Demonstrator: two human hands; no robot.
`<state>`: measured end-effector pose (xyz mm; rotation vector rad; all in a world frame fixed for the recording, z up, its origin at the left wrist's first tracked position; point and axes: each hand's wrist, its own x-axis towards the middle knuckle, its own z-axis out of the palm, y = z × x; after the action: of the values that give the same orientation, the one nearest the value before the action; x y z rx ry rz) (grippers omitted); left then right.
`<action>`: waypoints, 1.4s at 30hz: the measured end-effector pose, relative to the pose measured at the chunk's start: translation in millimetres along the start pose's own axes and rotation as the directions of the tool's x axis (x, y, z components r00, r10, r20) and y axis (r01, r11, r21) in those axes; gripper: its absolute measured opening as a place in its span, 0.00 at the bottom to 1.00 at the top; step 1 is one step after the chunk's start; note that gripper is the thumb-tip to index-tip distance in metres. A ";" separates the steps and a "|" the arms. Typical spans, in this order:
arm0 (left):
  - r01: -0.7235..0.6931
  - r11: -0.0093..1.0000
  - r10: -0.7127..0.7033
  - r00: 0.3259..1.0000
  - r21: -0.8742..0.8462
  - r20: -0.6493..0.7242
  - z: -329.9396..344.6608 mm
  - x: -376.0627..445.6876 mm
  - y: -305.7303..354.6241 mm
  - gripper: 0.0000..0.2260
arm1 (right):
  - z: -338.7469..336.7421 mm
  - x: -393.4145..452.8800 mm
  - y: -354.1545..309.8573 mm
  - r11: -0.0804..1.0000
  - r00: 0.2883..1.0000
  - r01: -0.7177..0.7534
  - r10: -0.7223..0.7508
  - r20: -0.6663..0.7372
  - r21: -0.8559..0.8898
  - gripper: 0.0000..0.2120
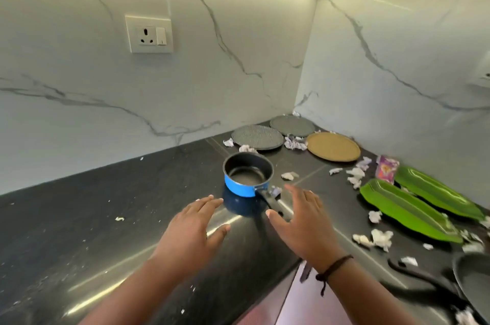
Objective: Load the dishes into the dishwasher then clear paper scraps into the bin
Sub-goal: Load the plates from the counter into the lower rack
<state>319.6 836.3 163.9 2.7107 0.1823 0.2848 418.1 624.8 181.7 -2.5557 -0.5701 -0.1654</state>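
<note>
Reaching hands (249,221) near blue saucepan (248,177); no legible writing.

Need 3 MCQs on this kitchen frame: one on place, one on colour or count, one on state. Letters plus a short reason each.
1. Where does the saucepan stand?
A. On the dark counter, just beyond both hands
B. Inside a sink
C. On top of the tan plate

2. How many long green leaf-shaped trays lie at the right?
A. One
B. Two
C. Four

3. What is the right hand doing?
A. Gripping a crumpled paper scrap
B. Spread open over the saucepan's black handle, fingers not closed on it
C. Holding the frying pan

Answers:
1 A: the blue pan sits on the black counter in front of the left hand and the right hand.
2 B: two green trays lie side by side.
3 B: the fingers are straight and spread, with the handle showing beside the thumb.
</note>
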 end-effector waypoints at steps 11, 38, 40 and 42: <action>0.128 0.992 -0.127 0.989 -0.001 -0.070 20.7 158.9 52.8 0.26 | -23.0 144.0 80.1 0.999 0.991 -0.022 0.015 0.133 0.047 0.32; 0.432 0.890 -0.402 0.894 -0.143 0.198 99.1 491.6 -111.8 0.22 | 135.6 424.0 134.0 0.121 0.603 -0.709 0.615 0.508 0.695 0.13; 0.432 0.887 -0.402 0.896 -0.164 0.187 102.0 495.2 -111.5 0.20 | 141.0 429.2 137.6 0.054 0.601 -0.695 0.592 0.537 0.717 0.16; 0.432 0.882 -0.403 0.898 -0.186 0.177 104.3 496.8 -110.9 0.20 | 143.0 427.7 137.8 0.024 0.592 -0.693 0.591 0.549 0.721 0.16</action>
<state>815.8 981.0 110.4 2.3800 0.6482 -0.0064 864.8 745.7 90.7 -1.4070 0.5079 0.5087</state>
